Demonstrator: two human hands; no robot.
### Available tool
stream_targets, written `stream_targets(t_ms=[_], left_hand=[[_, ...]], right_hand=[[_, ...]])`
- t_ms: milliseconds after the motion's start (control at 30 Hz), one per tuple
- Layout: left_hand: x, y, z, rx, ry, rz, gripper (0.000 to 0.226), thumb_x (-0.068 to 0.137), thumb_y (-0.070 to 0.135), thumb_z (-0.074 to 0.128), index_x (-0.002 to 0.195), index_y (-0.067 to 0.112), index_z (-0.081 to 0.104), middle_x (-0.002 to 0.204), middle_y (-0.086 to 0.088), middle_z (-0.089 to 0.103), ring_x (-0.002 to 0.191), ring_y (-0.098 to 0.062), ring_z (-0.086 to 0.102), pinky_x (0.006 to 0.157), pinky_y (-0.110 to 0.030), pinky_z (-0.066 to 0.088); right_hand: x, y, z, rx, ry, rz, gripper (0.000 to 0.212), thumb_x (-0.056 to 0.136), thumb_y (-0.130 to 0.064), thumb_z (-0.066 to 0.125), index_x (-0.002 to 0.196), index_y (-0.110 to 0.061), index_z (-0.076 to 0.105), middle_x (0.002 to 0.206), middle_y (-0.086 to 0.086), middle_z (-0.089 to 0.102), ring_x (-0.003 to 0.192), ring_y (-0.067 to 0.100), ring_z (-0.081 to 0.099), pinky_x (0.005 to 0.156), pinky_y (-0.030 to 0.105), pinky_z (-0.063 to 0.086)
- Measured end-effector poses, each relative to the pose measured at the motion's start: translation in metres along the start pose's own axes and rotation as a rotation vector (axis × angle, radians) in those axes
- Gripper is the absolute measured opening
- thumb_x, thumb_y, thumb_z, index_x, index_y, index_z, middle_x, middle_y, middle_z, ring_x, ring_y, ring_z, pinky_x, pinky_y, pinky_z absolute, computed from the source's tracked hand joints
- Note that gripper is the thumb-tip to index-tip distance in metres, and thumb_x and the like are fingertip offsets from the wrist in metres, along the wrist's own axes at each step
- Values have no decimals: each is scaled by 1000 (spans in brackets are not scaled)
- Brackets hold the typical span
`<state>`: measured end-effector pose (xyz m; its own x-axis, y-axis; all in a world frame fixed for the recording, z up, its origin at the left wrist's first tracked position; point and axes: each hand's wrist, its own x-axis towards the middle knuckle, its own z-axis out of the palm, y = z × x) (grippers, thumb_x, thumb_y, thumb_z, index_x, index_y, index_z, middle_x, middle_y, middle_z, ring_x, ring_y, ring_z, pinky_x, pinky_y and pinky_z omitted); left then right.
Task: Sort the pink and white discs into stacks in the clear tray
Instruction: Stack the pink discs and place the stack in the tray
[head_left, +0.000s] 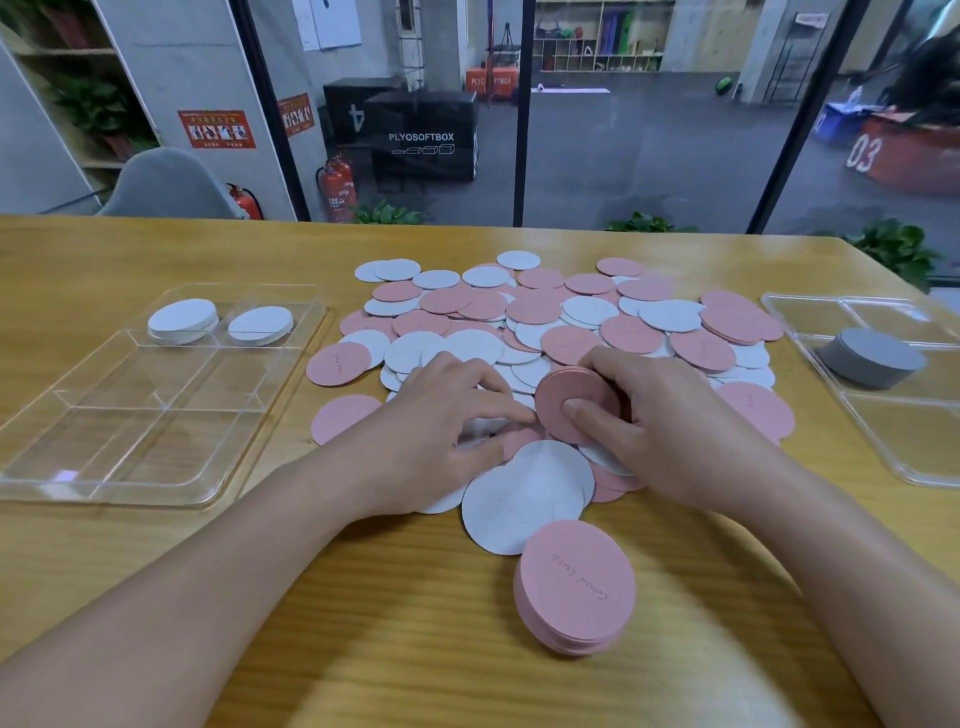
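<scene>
A pink stack (571, 410) is pinched on edge by right hand (670, 415) fingers, left hand (441, 415) fingers curled beside it, tray (104, 467) far left on surface (363, 623).

gym, by plyo boxes (423, 136)

Matt, perhaps paper discs (545, 312), glossy clear plastic tray (62, 447), wood-grain table (363, 597)

We see a mixed pile of pink and white discs (561, 322) on a yellow-brown wood-grain table (156, 249); a held stack (566, 405) is pink, as is the near stack (574, 587), with faint script on top. The clear tray (104, 457) holds two white stacks (183, 319); another clear tray (909, 467) holds grey discs (872, 358)
</scene>
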<state>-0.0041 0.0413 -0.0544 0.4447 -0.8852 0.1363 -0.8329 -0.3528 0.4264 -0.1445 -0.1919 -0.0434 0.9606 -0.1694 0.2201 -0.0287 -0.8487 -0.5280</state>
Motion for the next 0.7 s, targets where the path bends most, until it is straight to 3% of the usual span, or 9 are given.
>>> stream_targets(t_ms=[100,167,333,433,500,600,700], left_hand=[[2,2,1,-91,-3,-20,21,107,51,66,127,50,67,125,29,55,129,-3,40,104,-25,36],[3,5,3,-198,21,-73,16,104,40,72,116,47,65,117,31,60,122,-1,47,93,-26,40],[7,-8,2,-391,224,-163,31,98,15,76,114,41,69,100,17,70,78,-9,54,74,-23,48],[10,-15,-3,-463,357,-189,19,101,10,72,104,28,79,97,9,76,74,-23,58,69,-30,48],[9,-16,-6,-553,417,-214,15,106,14,69,99,20,80,90,-1,77,70,-19,61,67,-33,49],[8,-15,-8,-697,453,-237,25,110,23,67,94,9,80,93,-6,80,90,-25,76,86,-45,61],[7,-15,-8,-699,451,-238,8,101,21,80,96,13,81,96,-7,79,83,-19,70,77,-42,54]], right_hand=[[0,0,0,1,5,-3,22,103,-40,64,85,-34,52,71,-10,62,69,12,55,55,31,39],[1,0,0,12,25,-9,20,103,-39,65,86,-32,55,73,-10,63,69,13,56,54,29,38],[3,0,0,82,78,-15,16,103,-39,66,90,-33,59,76,-8,65,68,15,57,57,30,43],[2,-1,1,108,76,-13,14,103,-39,67,92,-32,61,76,-8,66,67,15,56,57,31,44],[2,0,2,112,65,-7,13,103,-39,67,94,-31,62,77,-7,67,67,15,58,60,34,47],[2,0,2,94,38,-12,13,103,-38,67,97,-28,64,80,-6,69,72,15,60,63,35,49],[1,-1,0,103,33,-24,12,104,-38,66,99,-28,64,82,-7,69,73,16,60,65,36,50]])
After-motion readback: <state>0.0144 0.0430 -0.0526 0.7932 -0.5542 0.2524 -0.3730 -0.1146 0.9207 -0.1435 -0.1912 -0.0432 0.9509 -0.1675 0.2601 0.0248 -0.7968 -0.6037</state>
